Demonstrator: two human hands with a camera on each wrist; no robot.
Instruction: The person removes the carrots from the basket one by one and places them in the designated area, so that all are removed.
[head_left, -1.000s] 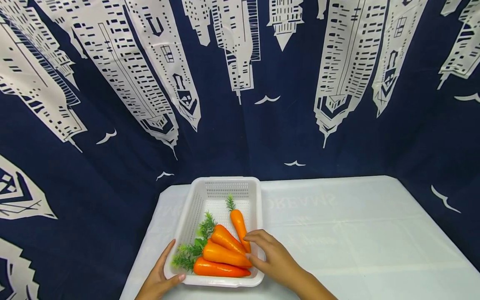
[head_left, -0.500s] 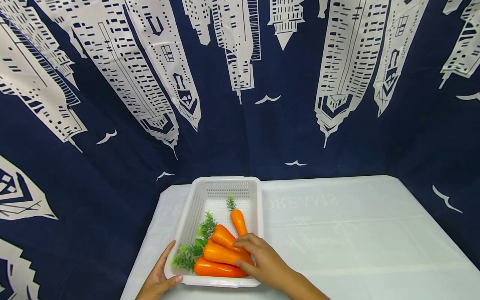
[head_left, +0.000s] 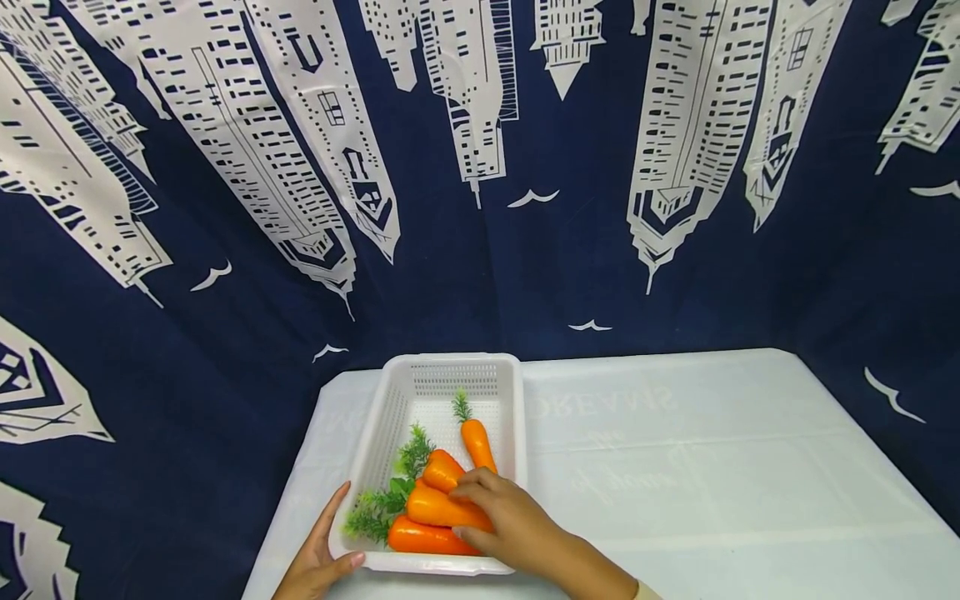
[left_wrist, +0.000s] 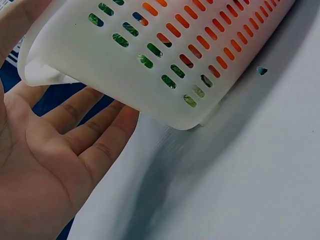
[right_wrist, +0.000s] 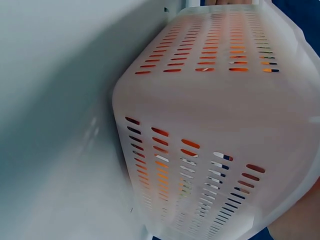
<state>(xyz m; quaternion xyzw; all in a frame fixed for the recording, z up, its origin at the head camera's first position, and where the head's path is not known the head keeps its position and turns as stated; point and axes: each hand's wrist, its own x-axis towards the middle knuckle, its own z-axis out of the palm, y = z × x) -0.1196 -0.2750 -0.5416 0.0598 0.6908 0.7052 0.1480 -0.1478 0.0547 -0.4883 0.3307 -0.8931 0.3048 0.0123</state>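
Observation:
A white plastic basket (head_left: 453, 359) stands on the table and holds several glossy orange carrots with leafy green tops. My left hand (head_left: 313, 560) rests at its near left corner, thumb on the near rim and straight fingers along the outside wall. In the left wrist view those fingers (left_wrist: 102, 150) lie against the basket (left_wrist: 145, 95). My right hand (head_left: 513, 523) reaches over the near right rim and grips the middle carrot (head_left: 433, 504) of the pile, covering its tip. A redder carrot (head_left: 423, 537) lies nearest me; another carrot (head_left: 442, 468) lies just behind, partly covered.
A separate carrot (head_left: 476, 442) points toward the back of the basket. The white-covered table (head_left: 712, 467) extends to the right. Behind hangs a navy cloth (head_left: 540, 275) printed with white buildings and birds. The right wrist view shows mostly the slotted basket wall (right_wrist: 215, 100).
My right hand has moved left over the carrots and its fingers have closed round the middle one. The left hand stays at the basket corner.

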